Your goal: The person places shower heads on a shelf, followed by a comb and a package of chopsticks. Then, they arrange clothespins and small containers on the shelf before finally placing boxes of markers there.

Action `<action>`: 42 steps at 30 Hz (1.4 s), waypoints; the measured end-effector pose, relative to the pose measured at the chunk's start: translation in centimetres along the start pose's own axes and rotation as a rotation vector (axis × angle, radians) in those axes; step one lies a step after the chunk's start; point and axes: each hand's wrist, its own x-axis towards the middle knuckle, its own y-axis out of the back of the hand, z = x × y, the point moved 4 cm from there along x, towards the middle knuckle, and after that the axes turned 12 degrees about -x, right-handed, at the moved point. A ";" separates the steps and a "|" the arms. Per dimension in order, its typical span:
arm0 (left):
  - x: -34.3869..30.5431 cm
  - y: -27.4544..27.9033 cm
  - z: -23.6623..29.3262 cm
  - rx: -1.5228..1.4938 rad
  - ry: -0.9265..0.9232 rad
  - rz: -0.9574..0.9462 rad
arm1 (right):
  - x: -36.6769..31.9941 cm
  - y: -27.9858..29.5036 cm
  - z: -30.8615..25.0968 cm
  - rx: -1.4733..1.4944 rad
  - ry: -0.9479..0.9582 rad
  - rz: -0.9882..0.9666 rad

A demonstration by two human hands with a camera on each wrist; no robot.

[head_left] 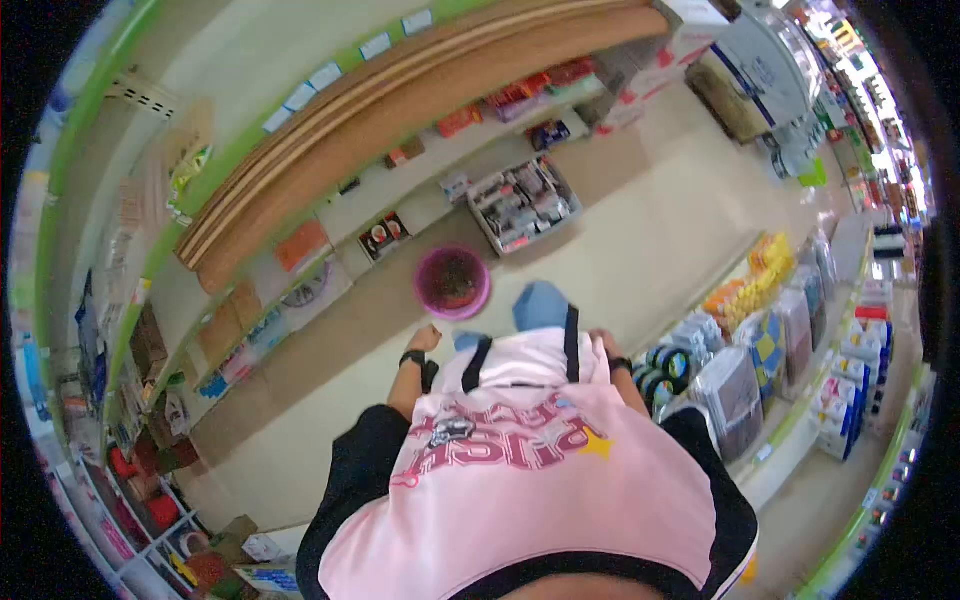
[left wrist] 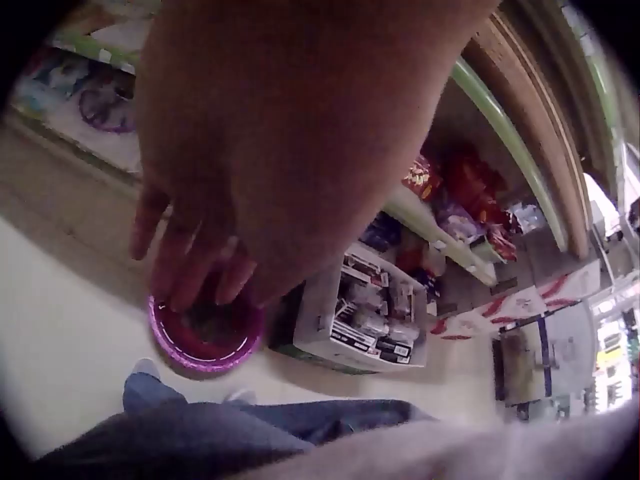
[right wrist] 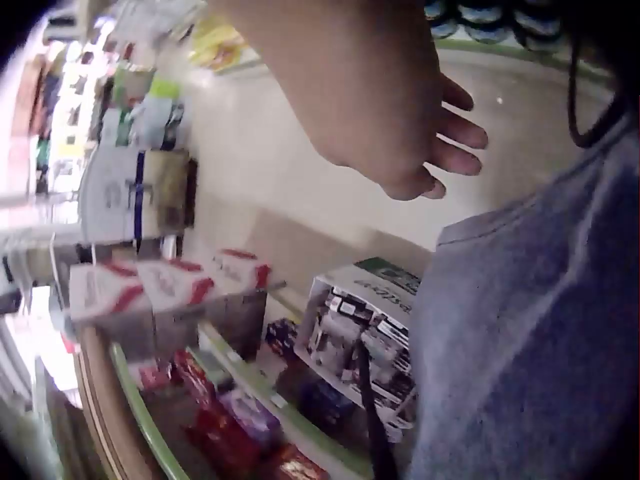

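My left hand (head_left: 425, 340) hangs at my side with its fingers loosely bent and nothing in them. In the left wrist view its fingers (left wrist: 180, 260) overlap the rim of a pink basin (left wrist: 205, 350) that stands on the floor. The same basin (head_left: 453, 283) holds something dark, too blurred to name. Beside my other thigh my right hand (head_left: 605, 345) hangs empty, partly hidden by the pink top in the head view. Its fingers (right wrist: 460, 135) are relaxed and apart in the right wrist view, over the pale floor.
A carton (head_left: 525, 205) full of small packages stands on the floor by the low shelf (head_left: 420, 185). Stacked white-and-red boxes (right wrist: 165, 290) stand at the shelf's end. Packaged goods (head_left: 735, 385) line another shelf on the right, with an aisle floor (head_left: 650, 220) between.
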 end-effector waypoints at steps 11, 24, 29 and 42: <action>4.1 -7.2 -2.9 -0.378 0.625 0.005 | 9.3 15.1 3.3 -0.108 0.040 0.047; 22.1 -5.5 25.0 -0.309 -0.073 0.225 | 34.0 19.1 9.5 -0.385 -0.161 -0.233; 31.0 -9.8 23.7 -0.110 -0.046 0.136 | 41.4 9.0 4.5 -0.371 0.250 -0.233; 43.6 -11.8 19.0 0.398 -0.134 0.519 | 50.2 -5.3 -6.2 -1.104 0.737 0.276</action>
